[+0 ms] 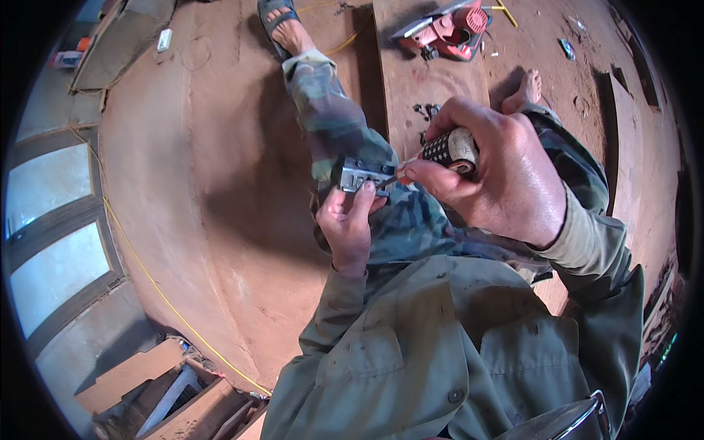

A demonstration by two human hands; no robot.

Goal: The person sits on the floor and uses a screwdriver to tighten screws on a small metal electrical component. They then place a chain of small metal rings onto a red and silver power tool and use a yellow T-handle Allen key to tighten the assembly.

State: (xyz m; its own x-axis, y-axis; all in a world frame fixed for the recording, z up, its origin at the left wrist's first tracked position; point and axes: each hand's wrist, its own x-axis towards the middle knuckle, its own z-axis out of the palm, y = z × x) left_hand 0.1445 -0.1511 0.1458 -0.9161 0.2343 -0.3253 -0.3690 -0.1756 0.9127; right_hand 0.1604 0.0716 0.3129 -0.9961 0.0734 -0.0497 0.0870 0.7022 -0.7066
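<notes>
My left hand (347, 233) pinches a small dark metal part (355, 173) with a bright, slotted face, holding it above my left knee. My right hand (517, 172) is wrapped round the thick black-and-white patterned handle of a screwdriver (453, 150). From the handle's reddish collar, the shaft points left and down to the metal part, close to my left thumb. Whether the tip sits in a screw is too small to tell. Several small black pieces (427, 111) lie on the wooden board (411, 70) just beyond my right hand.
A red power tool (458, 33) with a flat metal base lies at the board's far end. A yellow cord (150, 275) runs along the floor at left. Wooden pieces (147, 378) lie at lower left. My sandalled left foot (282, 26) and bare right foot (526, 89) rest ahead.
</notes>
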